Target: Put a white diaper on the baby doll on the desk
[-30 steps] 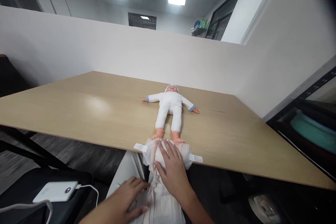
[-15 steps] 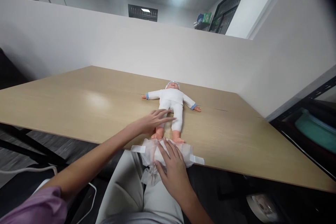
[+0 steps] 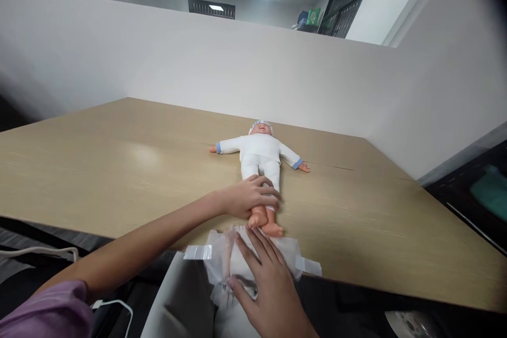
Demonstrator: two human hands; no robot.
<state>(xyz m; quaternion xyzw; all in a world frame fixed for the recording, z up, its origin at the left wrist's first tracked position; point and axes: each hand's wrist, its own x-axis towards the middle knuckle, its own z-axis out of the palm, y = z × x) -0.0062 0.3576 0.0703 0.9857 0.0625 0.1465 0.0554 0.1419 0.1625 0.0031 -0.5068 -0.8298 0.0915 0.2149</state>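
Observation:
A baby doll in a white suit and cap lies on its back on the wooden table, feet towards me. My left hand is wrapped round both of its lower legs, pressing them together just above the bare feet. A white diaper with side tabs lies spread at the table's near edge, right below the doll's feet and partly hanging over the edge. My right hand lies flat on the diaper with its fingers stretched out.
A white partition wall runs along the far side of the table. A dark shelf unit with a teal object stands at the right. A white cable lies below the table at my left.
My left hand came up from my lap, reached over the table and closed round the doll's legs, bringing them together. The right hand stayed on the diaper.

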